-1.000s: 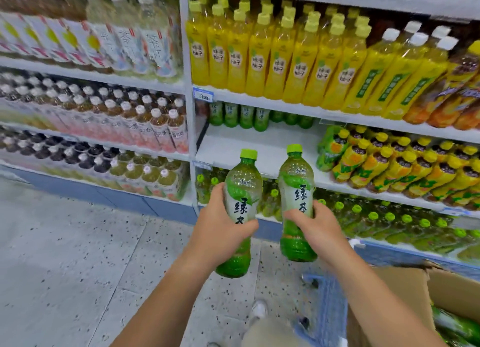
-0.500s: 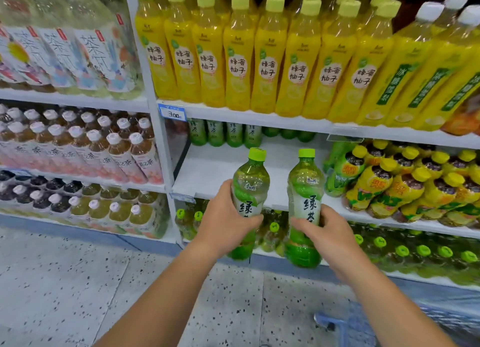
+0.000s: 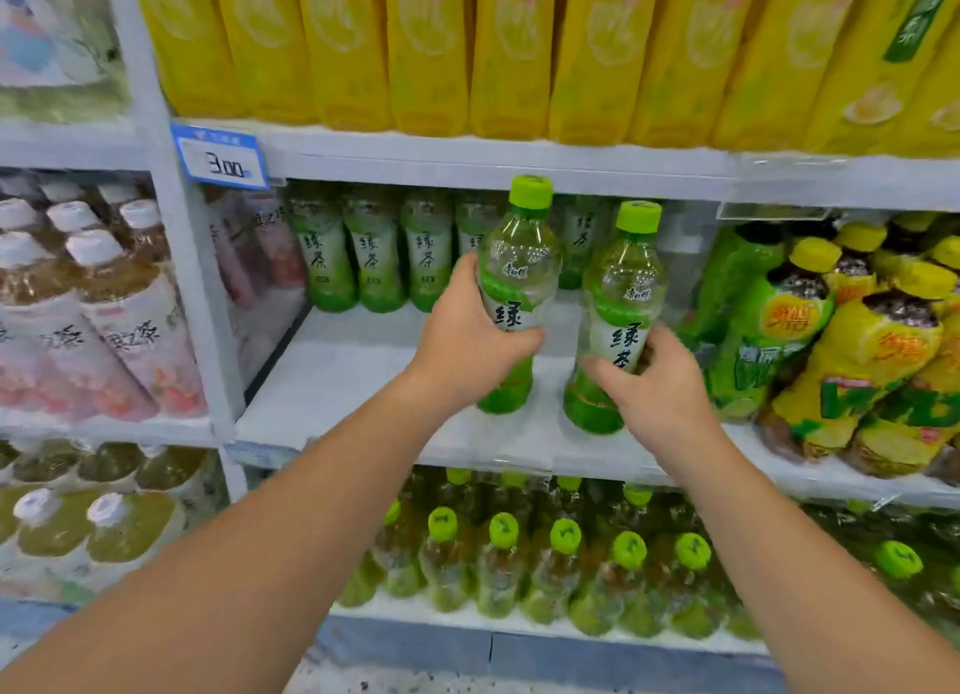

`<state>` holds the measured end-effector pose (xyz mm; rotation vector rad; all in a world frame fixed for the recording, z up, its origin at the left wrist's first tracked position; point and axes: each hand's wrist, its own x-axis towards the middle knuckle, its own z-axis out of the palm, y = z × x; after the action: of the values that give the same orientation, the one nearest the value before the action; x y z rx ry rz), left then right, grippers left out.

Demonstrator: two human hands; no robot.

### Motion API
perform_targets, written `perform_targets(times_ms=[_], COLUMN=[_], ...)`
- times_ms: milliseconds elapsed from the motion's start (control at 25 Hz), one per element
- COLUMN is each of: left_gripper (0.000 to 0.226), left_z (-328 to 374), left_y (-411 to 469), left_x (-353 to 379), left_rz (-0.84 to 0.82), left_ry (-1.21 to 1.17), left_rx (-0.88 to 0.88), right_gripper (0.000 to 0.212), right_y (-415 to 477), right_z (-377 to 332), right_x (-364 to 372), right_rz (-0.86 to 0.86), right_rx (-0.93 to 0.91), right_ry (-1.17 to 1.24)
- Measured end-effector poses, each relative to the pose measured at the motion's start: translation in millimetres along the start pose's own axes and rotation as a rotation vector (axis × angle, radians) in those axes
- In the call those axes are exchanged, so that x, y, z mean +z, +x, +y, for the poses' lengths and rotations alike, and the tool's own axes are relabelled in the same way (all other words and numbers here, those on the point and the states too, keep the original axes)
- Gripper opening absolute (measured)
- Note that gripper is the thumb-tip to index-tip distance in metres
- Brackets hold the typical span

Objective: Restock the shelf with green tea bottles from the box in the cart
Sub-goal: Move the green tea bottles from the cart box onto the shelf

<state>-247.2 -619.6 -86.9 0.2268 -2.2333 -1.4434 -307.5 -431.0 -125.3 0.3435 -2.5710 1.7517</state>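
Stocking: left hand (image 3: 467,340) grips the left bottle (image 3: 519,272), right hand (image 3: 660,397) the right bottle (image 3: 621,298), at the shelf (image 3: 353,381); next, probably, set both down.

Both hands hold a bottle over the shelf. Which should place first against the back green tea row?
Probably left: the left hand holds the left bottle deeper, nearest the back row, bare shelf beside it. The right hand holds the right bottle nearer the front edge.

Two upright green tea bottles (image 3: 519,272) over white shelf (image 3: 337,381)
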Motion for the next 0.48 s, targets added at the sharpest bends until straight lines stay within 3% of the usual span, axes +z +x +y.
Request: perform_targets(times_ms=[240,480], left_gripper=[0.064,0.072], left_z=[-58,-71], left_y=[7,-2], left_x=[15,9], left_rz=[0.007,-0.091], left_ry=[-0.083,-0.057], left_rx=[0.11,0.13], right_gripper=[0.028,0.036], right_y=[9,2], right_z=[40,46], right_x=[26,20], right_rz=[0.11,0.011], right_rx=[-0.151,-0.22], right_ry=[0.032,0.006])
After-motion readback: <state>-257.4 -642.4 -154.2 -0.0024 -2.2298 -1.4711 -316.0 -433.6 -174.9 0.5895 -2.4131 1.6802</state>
